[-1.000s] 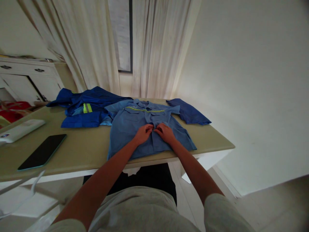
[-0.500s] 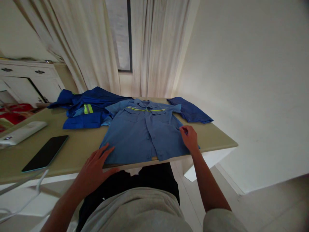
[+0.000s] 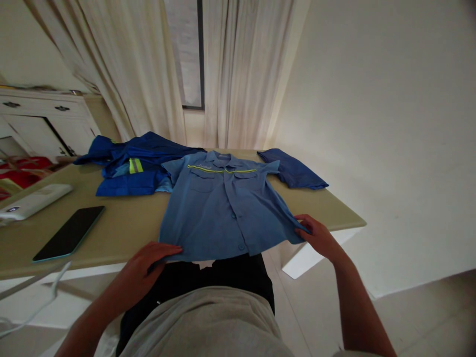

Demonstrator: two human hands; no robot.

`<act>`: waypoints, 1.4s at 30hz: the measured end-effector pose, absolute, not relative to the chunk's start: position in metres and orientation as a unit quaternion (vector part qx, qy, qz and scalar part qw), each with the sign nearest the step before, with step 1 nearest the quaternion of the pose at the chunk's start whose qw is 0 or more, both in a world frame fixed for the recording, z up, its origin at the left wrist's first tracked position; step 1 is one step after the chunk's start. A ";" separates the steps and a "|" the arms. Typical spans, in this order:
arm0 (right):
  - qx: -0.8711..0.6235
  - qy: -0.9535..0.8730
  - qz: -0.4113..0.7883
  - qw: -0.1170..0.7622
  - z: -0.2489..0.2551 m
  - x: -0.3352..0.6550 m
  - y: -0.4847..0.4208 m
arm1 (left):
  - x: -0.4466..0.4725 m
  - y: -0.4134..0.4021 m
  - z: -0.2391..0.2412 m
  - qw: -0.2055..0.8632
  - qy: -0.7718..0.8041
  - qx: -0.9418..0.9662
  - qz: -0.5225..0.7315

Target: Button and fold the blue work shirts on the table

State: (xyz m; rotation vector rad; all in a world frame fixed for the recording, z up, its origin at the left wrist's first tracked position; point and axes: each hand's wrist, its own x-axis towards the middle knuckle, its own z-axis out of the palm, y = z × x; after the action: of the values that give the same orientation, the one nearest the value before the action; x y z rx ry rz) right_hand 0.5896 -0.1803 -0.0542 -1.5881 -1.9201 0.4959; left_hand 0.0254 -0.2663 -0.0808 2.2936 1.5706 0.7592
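A blue-grey short-sleeved work shirt (image 3: 211, 208) lies front up on the table, collar at the far side, a yellow stripe across its chest. Its lower hem hangs just past the near table edge. My left hand (image 3: 150, 260) pinches the hem's left corner between thumb and fingers. At the opposite corner, my right hand (image 3: 314, 234) grips the hem and holds it slightly raised.
The table (image 3: 126, 225) carries a heap of bright blue garments (image 3: 137, 161) at back left and a folded dark blue garment (image 3: 292, 168) at back right. A black phone (image 3: 70, 233), a white device (image 3: 37, 201) and a cable (image 3: 54, 292) are on the left.
My right hand moved from the shirt's side down to its right hem corner. My left hand closed on the left corner. The hem came nearer to me, past the table edge.
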 end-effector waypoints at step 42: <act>-0.513 -0.791 0.136 0.304 -0.060 0.410 -0.160 | 0.075 -0.260 -0.077 -0.038 0.625 0.759 0.181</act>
State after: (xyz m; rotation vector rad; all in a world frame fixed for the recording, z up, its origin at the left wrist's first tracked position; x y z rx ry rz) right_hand 0.4105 -0.1595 -0.0597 -1.3586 -2.0970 0.3593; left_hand 0.0745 -0.2603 -0.0767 2.4429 2.0115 0.5812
